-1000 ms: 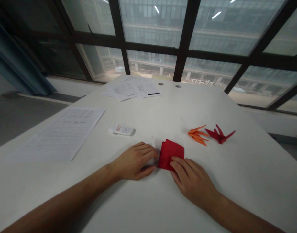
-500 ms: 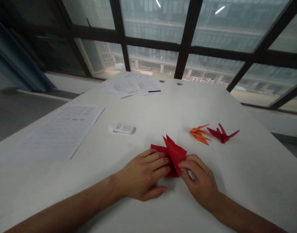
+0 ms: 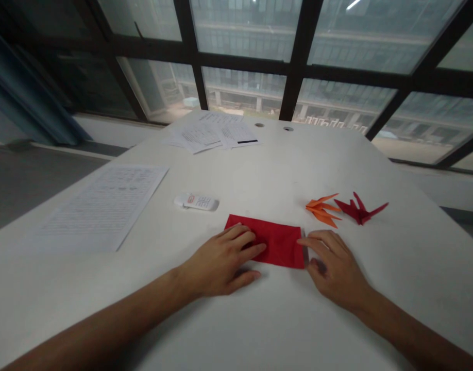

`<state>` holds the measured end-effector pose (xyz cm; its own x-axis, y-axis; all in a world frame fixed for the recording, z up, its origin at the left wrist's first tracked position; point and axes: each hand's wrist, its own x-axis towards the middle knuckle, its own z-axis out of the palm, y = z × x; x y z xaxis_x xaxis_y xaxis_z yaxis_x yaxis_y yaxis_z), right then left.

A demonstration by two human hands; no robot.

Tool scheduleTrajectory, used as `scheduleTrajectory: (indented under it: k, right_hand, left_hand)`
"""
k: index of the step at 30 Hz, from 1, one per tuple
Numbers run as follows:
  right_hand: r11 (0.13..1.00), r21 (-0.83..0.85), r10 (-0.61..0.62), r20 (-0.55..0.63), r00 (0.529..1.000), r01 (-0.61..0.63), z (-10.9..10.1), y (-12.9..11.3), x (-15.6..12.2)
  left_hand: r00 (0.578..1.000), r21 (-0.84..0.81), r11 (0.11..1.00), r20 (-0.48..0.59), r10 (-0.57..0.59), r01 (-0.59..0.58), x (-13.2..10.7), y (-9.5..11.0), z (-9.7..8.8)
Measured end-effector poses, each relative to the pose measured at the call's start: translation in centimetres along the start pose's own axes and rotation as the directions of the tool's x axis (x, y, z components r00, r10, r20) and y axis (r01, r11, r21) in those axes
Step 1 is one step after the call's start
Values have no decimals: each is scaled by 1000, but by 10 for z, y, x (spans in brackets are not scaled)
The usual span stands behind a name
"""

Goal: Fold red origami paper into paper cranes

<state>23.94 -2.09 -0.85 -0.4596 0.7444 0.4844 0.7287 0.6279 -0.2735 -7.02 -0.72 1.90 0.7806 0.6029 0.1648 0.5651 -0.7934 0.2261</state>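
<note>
A sheet of red origami paper (image 3: pixel 280 242), folded into a flat rectangle, lies on the white table (image 3: pixel 259 319). Across its left part rest the fingers of my left hand (image 3: pixel 226 260), spread and pressing down, the thumb out on the table. My right hand (image 3: pixel 333 263) is at the paper's right edge, its index fingertip touching there and the thumb apart below. Beyond that hand sit an orange folded paper crane (image 3: pixel 322 210) and a dark red one (image 3: pixel 360 210).
A white remote control (image 3: pixel 197 201) lies behind my left hand. A printed sheet (image 3: pixel 101 211) covers the table's left side, and several more papers (image 3: pixel 213 133) overlap at the far end. Tall windows (image 3: pixel 244 87) stand behind the table.
The red paper's raised, pointed flap has come down, and the paper now lies as a flat rectangle. My right hand has let go of the flap and moved slightly right.
</note>
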Motion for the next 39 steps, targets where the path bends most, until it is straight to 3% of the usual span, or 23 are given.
scheduleTrajectory:
  k: [5, 17, 21, 26, 28, 30, 33, 35, 39]
  right_hand:
    - [997, 79, 4, 80, 997, -11, -1, 10, 1]
    - [994, 104, 29, 117, 993, -42, 4, 19, 5]
    - [995, 89, 49, 47, 998, -53, 4, 17, 5]
    - [969, -4, 243, -133, 961, -246, 1, -1, 6]
    - [984, -91, 142, -146, 979, -156, -1, -9, 5]
    - [988, -153, -50, -88, 995, 36, -2, -16, 4]
    - [954, -141, -258, 56, 964, 264, -2, -24, 1]
    - [949, -101, -282, 160, 946, 300, -1, -28, -1]
    - [964, -82, -215, 316, 924, 252, 1, -31, -9]
  left_hand:
    - [1000, -21, 1000, -17, -1, 0, 0, -2, 2]
    - [999, -29, 1000, -43, 9, -11, 0, -6, 6]
    - [1000, -82, 997, -28, -2, -1, 1, -6, 4]
    - [999, -188, 981, -2, 47, -46, 3, 6, 5]
    - [998, -189, 980, -4, 69, -68, 3, 10, 7]
    - [997, -187, 979, -17, 74, -76, 3, 12, 9]
    - [998, -205, 976, -35, 60, -66, 3, 12, 10]
    - [999, -246, 969, -36, 24, -32, 2, 11, 9]
    - [999, -268, 963, -35, 16, -25, 2, 10, 9]
